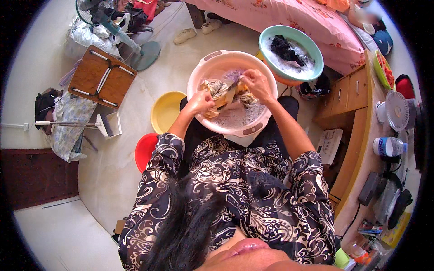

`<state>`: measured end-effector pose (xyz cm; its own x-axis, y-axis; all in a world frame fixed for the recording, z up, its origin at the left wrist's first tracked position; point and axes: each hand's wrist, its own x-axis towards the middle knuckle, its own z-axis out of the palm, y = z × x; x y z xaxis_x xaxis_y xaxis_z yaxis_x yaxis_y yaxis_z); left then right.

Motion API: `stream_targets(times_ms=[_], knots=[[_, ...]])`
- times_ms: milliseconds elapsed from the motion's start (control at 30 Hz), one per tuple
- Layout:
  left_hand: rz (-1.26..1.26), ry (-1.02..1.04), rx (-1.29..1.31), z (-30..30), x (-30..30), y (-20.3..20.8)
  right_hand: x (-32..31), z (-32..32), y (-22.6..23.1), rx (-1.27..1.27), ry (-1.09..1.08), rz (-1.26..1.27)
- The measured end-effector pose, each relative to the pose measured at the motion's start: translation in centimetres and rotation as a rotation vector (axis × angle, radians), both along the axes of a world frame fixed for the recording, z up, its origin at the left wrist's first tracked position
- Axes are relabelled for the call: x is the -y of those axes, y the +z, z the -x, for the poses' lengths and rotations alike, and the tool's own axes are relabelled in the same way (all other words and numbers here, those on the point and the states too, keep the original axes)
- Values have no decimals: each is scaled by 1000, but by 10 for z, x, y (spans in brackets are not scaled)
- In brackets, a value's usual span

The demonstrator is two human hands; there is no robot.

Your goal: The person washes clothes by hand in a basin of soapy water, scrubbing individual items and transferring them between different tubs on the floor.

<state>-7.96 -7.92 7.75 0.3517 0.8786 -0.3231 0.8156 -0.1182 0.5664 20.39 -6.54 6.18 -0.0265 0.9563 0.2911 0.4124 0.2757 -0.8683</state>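
A wet patterned cloth (220, 94) in cream, yellow and dark tones stretches between my two hands. My left hand (201, 103) is closed on its left part, near the rim of a pale pink basin (199, 77). On the other side my right hand (256, 84) grips a darker, bunched part of the same cloth, a little higher up. Below the cloth, greyish sudsy water (239, 116) lies in the basin, which rests between my legs. What kind of garment the cloth is, I cannot make out.
A teal basin (266, 38) with suds and black clothing (285, 49) stands beyond my right hand. Yellow (163, 118) and red (143, 151) basins sit at the left. Around are a standing fan (147, 55), folded table (101, 77), pink-covered bed (289, 18) and wooden desk (346, 97).
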Motion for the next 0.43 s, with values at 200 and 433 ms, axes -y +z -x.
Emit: stream_targets(times_ms=[200,433], knots=[[-391,258,471,-14,-17,36,-25,-20,45,-150,15,123],[-581,452,739,-12,-59,45,-25,-14,34,62,123,-72]])
